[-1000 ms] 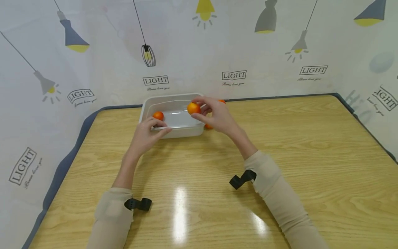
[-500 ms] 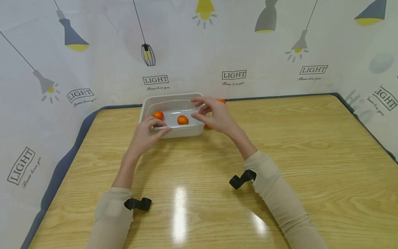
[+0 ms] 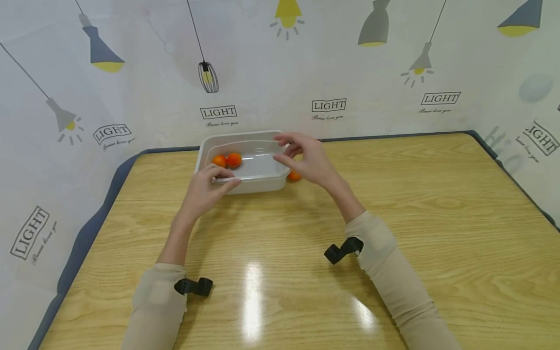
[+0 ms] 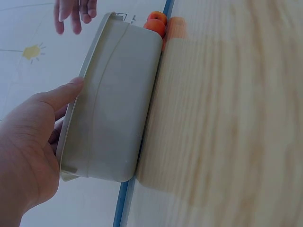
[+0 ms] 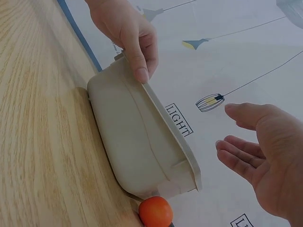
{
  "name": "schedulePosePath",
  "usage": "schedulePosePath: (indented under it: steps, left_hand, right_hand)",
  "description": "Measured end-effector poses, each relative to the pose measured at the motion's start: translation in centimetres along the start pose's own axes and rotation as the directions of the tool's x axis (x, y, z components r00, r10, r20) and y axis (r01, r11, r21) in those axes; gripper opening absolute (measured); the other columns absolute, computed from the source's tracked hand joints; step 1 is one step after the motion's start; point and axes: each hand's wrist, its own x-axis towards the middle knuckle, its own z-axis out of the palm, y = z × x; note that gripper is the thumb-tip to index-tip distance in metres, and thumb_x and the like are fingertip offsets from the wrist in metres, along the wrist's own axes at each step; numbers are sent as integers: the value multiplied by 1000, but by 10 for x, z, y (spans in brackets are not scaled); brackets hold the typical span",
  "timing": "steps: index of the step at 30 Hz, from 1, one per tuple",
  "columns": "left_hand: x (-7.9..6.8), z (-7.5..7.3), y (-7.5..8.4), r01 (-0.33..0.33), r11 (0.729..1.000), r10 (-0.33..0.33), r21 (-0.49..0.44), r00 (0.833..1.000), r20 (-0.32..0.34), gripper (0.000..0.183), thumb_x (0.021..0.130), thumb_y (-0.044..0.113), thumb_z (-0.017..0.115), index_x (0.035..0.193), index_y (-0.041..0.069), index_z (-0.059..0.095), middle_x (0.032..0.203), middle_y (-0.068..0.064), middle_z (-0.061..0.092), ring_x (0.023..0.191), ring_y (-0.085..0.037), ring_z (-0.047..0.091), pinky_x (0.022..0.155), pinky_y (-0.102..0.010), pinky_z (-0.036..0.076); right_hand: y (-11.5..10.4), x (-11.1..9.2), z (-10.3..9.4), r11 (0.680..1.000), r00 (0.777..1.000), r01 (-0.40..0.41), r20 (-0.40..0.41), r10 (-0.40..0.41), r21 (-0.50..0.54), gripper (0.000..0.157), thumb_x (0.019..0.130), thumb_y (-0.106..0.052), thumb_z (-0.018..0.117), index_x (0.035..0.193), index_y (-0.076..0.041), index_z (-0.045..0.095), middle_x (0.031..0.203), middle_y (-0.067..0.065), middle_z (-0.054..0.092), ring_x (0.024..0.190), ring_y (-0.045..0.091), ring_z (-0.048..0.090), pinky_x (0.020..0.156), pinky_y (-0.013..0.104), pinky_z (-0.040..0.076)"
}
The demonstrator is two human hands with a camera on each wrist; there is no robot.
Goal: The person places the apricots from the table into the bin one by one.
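A whitish plastic bin (image 3: 262,184) stands at the far side of the table. My left hand (image 3: 205,189) pinches its near rim toward the left corner, thumb outside and fingers reaching inside, as the left wrist view (image 4: 33,137) also has it. Two round orange fruits (image 3: 234,160) lie side by side in the bin's left part, one partly hidden by the left hand. Over the bin's right end, my right hand (image 3: 309,158) hovers with thumb and fingers spread apart and nothing between them. More orange fruit (image 4: 155,27) lies on the table just beyond that end.
The wooden table (image 3: 280,253) has a dark blue edge against the wall sheet (image 3: 376,78), which is printed with lamps. In the right wrist view a fruit (image 5: 155,212) sits close against the bin's right end. Each sleeve carries a black wrist mount (image 3: 343,250).
The right hand let go of an orange fruit, which dropped into the bin and rolled left beside the other one. The right hand has shifted slightly right; the left hand stays on the rim.
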Motion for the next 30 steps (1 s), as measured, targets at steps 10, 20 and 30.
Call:
schedulePosePath:
  steps: [10, 20, 30]
  left_hand:
    - [0, 1, -1, -4, 1000, 4, -2, 1000, -5, 22, 77, 28, 74, 85, 8, 68, 84, 0, 60, 83, -15, 50, 78, -32, 41]
    - [0, 1, -2, -1, 1000, 0, -11, 1000, -9, 22, 77, 28, 75, 84, 8, 67, 86, 0, 60, 85, -13, 52, 80, -31, 42]
    - [0, 0, -2, -9, 1000, 9, -9, 1000, -9, 21, 76, 26, 75, 83, 7, 67, 84, 0, 60, 83, -14, 51, 78, -31, 42]
  right_hand:
    - [-33, -4, -18, 999, 998, -41, -43, 43, 36, 37, 82, -5, 68, 116, 4, 56, 102, 19, 60, 84, 28, 59, 78, 37, 48]
    - [-27, -7, -30, 997, 994, -72, -79, 73, 11, 36, 83, -7, 67, 116, 3, 56, 104, 19, 60, 84, 29, 59, 78, 39, 48]
    - [-12, -10, -40, 991, 987, -124, -96, 129, 55, 37, 83, -7, 67, 117, 2, 56, 105, 20, 59, 86, 31, 58, 81, 41, 46]
